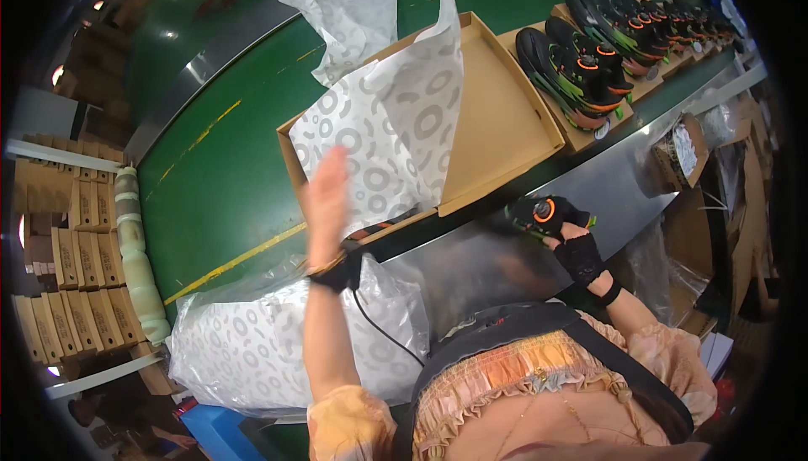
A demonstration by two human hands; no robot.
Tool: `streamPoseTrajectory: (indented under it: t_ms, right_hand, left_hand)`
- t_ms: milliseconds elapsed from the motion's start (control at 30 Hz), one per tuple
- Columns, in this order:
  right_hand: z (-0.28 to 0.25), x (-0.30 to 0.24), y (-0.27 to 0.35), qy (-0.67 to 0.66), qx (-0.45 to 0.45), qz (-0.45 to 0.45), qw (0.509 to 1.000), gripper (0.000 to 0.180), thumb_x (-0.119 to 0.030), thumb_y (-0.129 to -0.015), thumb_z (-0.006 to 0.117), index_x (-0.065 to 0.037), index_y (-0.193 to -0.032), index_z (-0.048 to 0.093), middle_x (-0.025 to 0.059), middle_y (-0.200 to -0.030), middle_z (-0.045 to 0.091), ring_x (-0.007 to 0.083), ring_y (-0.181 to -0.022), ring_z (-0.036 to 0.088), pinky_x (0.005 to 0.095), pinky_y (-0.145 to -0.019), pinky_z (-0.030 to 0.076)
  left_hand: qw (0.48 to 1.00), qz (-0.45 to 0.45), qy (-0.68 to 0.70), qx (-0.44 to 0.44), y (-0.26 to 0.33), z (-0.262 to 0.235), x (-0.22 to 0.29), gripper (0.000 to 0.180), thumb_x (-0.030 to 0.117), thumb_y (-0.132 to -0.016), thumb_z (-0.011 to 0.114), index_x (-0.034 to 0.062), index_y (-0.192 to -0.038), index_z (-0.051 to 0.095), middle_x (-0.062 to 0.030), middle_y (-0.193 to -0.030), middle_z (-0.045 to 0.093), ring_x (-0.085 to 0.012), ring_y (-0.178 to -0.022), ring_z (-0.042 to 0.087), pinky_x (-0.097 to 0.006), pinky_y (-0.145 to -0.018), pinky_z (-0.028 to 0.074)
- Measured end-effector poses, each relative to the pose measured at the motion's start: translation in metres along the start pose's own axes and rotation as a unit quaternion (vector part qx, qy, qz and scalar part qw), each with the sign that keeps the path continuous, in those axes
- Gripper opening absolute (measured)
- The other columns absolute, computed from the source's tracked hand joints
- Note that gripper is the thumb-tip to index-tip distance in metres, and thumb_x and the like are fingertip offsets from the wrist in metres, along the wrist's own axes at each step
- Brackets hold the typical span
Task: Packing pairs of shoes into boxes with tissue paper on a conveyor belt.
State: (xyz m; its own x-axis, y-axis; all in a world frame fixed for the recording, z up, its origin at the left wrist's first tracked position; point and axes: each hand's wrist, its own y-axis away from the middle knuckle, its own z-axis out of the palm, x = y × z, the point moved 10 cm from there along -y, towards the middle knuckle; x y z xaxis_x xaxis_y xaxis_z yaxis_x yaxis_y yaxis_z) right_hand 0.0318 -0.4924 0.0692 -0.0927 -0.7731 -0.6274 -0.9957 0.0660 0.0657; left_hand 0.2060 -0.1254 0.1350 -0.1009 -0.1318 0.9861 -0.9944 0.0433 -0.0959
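Note:
My left hand (pixel 325 200) is flat with fingers straight, resting against a sheet of white tissue paper with grey rings (pixel 396 137) that drapes over the left half of an open brown cardboard shoe box (pixel 505 124) on the green conveyor belt (pixel 219 175). My right hand (pixel 568 238), in a black fingerless glove, grips a black shoe with an orange ring (pixel 543 211) just below the box's front edge, over the metal rim.
Further open boxes with pairs of black, green and orange shoes (pixel 589 61) line the belt to the right. A stack of patterned tissue paper in plastic (pixel 269 343) lies by my left elbow. Flat cardboard stacks (pixel 67 259) stand at the left. A loose tissue sheet (pixel 349 19) lies behind the box.

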Motion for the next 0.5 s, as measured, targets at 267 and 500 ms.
streamPoseTrajectory:
  t_ms: [267, 500]
  right_hand:
    - [0.034, -0.134, -0.001, 0.073, -0.229, -0.182, 0.953, 0.028, -0.026, -0.068, 0.064, -0.002, -0.081, 0.056, 0.015, -0.073, 0.056, 0.0314, -0.072, 0.057, 0.0377, -0.063, 0.047]
    - [0.066, -0.225, -0.022, 0.045, -0.152, -0.418, 0.895, 0.027, -0.026, -0.066, 0.067, -0.006, -0.082, 0.056, 0.0083, -0.072, 0.056, 0.0285, -0.069, 0.058, 0.0417, -0.064, 0.045]
  left_hand:
    - [0.604, -0.123, -0.706, -0.349, -0.008, 0.046, -0.144, 0.054, 0.048, -0.063, 0.058, 0.0136, -0.104, 0.059, -0.0125, -0.097, 0.06, -0.0293, -0.102, 0.051, -0.065, -0.088, 0.021]
    - [0.921, -0.136, -0.233, -0.28, 0.047, 0.007, -0.022, 0.05, 0.035, -0.076, 0.058, -0.0065, -0.103, 0.053, -0.0225, -0.097, 0.057, -0.0313, -0.092, 0.056, -0.035, -0.078, 0.043]
